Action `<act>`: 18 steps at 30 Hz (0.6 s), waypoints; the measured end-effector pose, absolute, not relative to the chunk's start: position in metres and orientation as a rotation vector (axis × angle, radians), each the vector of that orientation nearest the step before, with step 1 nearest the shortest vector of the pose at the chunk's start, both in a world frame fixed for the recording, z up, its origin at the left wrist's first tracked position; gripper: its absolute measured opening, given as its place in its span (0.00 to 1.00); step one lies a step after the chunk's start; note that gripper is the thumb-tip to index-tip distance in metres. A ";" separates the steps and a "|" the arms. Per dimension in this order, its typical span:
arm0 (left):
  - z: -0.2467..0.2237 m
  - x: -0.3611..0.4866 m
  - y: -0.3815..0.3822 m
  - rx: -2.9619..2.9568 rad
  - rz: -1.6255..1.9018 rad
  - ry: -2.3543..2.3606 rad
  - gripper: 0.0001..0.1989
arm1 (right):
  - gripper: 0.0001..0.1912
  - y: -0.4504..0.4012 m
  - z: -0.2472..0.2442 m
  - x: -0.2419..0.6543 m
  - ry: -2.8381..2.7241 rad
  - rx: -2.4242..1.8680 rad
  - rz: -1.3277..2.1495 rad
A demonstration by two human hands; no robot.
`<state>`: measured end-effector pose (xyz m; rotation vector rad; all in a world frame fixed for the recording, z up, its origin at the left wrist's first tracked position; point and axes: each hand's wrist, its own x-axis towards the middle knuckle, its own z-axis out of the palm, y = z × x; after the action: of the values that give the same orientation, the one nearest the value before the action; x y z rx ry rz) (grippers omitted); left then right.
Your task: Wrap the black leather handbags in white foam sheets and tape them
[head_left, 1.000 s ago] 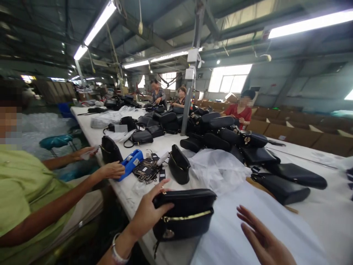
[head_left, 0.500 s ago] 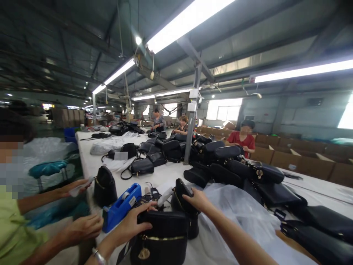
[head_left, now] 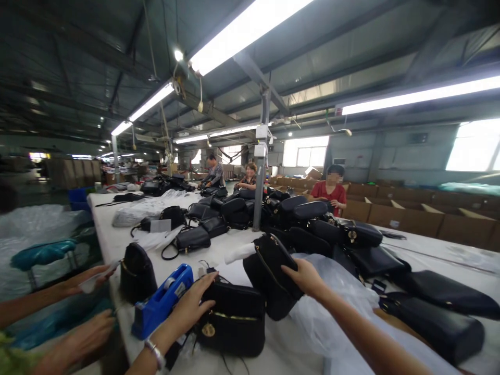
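Observation:
My left hand (head_left: 193, 302) grips the upper left corner of a small black handbag (head_left: 238, 325) standing on the table in front of me. This bag has a gold front zip and a round gold charm. In my right hand (head_left: 307, 278), thumb on the near side, is a second black handbag (head_left: 271, 276), raised and tilted behind the first one. White wrapping (head_left: 239, 253) sticks out at its upper left. A blue tape dispenser (head_left: 162, 302) stands just left of my left hand.
At far left, a co-worker's hands (head_left: 91, 330) hold a white slip beside another upright black bag (head_left: 136, 273). Clear plastic (head_left: 336, 297) spreads under my right arm. Many black bags (head_left: 312, 229) lie piled around a grey post (head_left: 258, 192). Other people work across the table.
My right hand has lifted and tilted its bag, bringing it to the right. The front bag has shifted slightly up and is turned a little. The view has swung right.

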<state>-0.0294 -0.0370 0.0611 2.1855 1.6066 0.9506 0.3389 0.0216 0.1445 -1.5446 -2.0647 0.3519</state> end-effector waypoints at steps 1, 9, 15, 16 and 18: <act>0.054 -0.030 -0.038 2.202 0.954 1.631 0.35 | 0.15 0.007 0.156 0.355 -2.054 -1.518 0.347; 0.083 0.067 -0.096 2.118 1.354 1.840 0.32 | 0.13 -0.139 0.209 0.482 -2.051 -1.585 0.260; 0.106 0.230 -0.155 2.144 1.020 0.907 0.57 | 0.19 -0.228 0.198 0.516 -2.157 -1.687 0.138; 0.101 0.247 -0.160 2.122 0.936 0.835 0.60 | 0.19 -0.242 0.195 0.520 -2.170 -1.705 0.143; 0.089 0.269 -0.167 2.106 0.784 0.759 0.61 | 0.18 -0.267 0.188 0.527 -2.174 -1.740 0.178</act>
<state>0.2687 -0.1665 0.0890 2.1061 0.7594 0.7843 0.5270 -0.2673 0.1880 -1.7399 -2.1745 0.1780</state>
